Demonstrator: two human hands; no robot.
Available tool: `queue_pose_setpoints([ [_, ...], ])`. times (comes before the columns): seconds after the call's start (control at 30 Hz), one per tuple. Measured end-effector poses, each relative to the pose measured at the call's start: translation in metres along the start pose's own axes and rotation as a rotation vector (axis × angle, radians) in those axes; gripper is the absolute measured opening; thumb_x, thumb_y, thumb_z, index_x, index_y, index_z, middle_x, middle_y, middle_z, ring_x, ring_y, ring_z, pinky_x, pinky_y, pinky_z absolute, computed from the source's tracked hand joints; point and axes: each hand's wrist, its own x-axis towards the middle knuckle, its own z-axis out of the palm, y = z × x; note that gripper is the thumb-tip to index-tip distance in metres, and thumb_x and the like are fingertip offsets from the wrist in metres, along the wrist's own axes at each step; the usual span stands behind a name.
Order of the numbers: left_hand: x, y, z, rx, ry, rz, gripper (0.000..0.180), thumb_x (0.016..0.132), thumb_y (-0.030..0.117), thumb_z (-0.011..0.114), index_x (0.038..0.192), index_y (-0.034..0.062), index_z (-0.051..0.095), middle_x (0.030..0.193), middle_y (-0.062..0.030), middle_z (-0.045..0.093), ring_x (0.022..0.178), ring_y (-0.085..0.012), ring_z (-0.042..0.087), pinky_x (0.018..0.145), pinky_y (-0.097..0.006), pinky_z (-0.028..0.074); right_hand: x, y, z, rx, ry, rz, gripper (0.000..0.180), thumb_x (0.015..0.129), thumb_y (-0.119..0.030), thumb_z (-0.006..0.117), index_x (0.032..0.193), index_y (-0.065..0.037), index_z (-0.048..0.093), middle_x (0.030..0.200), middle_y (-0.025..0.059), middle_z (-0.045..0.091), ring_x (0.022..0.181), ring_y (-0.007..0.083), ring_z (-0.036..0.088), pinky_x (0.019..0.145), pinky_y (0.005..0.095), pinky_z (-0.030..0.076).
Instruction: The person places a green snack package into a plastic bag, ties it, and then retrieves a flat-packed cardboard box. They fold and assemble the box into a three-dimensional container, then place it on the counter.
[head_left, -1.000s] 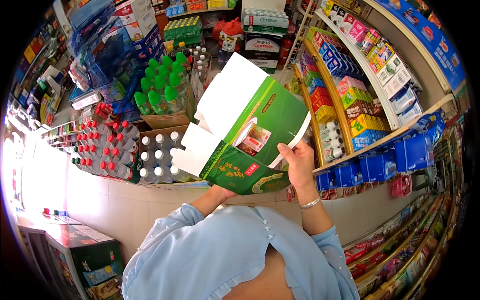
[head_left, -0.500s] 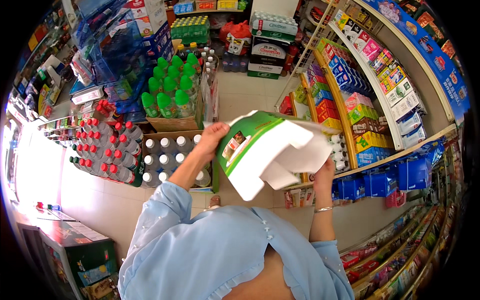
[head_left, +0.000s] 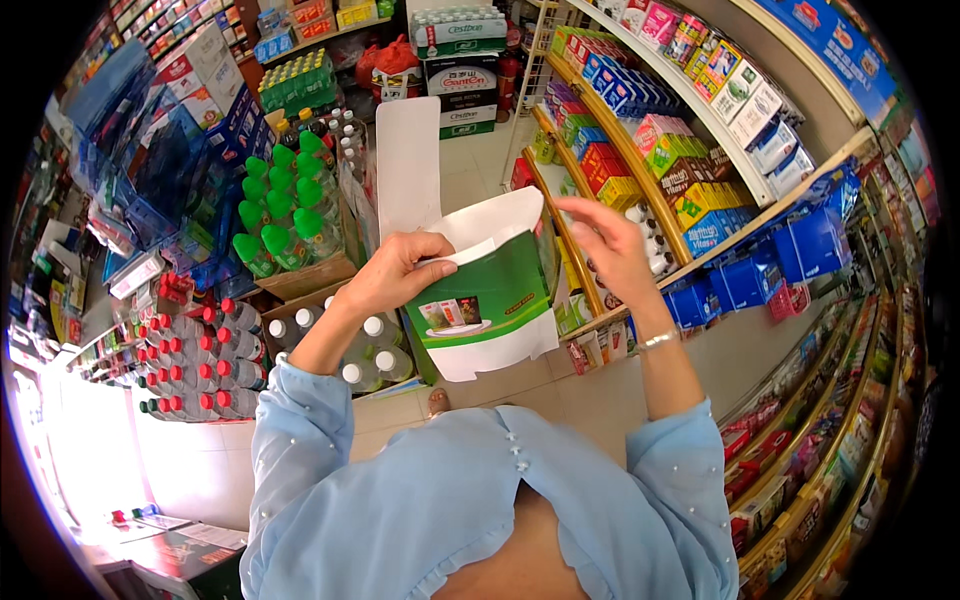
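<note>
A green and white cardboard box hangs in front of me, its flaps loose and a long white flap standing up on its far left side. My left hand pinches its upper left edge, thumb on the green printed face and fingers behind. To the right of the box is my right hand, fingers apart and bent, with nothing in it. A bracelet circles the right wrist. The inside of the box shows only as a white strip along the top.
Bottles with white caps, green caps and red caps stand at the left. Shelves with small drink cartons run along the right, with blue bins hung on the near edge. Stacked drink packs stand at the far end.
The box has turned from slanted and flattish to more upright and opened out, with a long flap raised. My right hand has let go of its right side. The view has turned slightly.
</note>
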Motion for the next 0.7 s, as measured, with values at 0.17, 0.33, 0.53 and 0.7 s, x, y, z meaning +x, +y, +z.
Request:
queue_pose_setpoints([
  [0.17,-0.004,0.030,-0.009,0.205,-0.090,0.204,0.008,0.079,0.007,0.063,0.082,-0.0002,0.061,0.072,-0.0119,0.058,0.069,-0.0274,0.055,0.061,-0.035,0.044,0.019,-0.007,0.024,-0.289,-0.325,-0.279,0.019,0.084,-0.018,0.059,0.095,-0.003,0.065,0.088,0.0134,0.063,0.085,0.0262,0.061,0.075,0.0332,0.046],
  [0.33,-0.023,0.022,-0.020,0.338,0.038,0.122,0.010,0.078,0.007,0.065,0.080,-0.0017,0.060,0.071,-0.0116,0.057,0.065,-0.0254,0.054,0.060,-0.034,0.043,0.008,-0.008,0.017,-0.203,-0.629,0.083,0.026,0.081,-0.018,0.063,0.070,0.002,0.052,0.058,0.0103,0.047,0.055,0.0197,0.044,0.053,0.0315,0.037],
  [0.53,-0.032,0.032,-0.012,0.428,0.027,0.011,0.022,0.076,0.014,0.068,0.090,-0.0003,0.060,0.079,-0.0146,0.061,0.072,-0.0307,0.059,0.064,-0.036,0.046,0.005,-0.008,0.030,-0.178,-0.635,0.001,0.021,0.081,-0.020,0.063,0.076,0.000,0.060,0.060,0.0118,0.054,0.054,0.0212,0.049,0.054,0.0324,0.039],
  [0.7,-0.011,0.048,0.009,0.399,-0.039,0.059,0.023,0.077,0.017,0.067,0.092,-0.0004,0.062,0.078,-0.0151,0.062,0.068,-0.0309,0.059,0.061,-0.036,0.047,0.005,-0.014,0.042,-0.100,-0.636,-0.119,0.021,0.082,-0.019,0.061,0.074,0.000,0.058,0.058,0.0116,0.053,0.053,0.0215,0.048,0.053,0.0328,0.038],
])
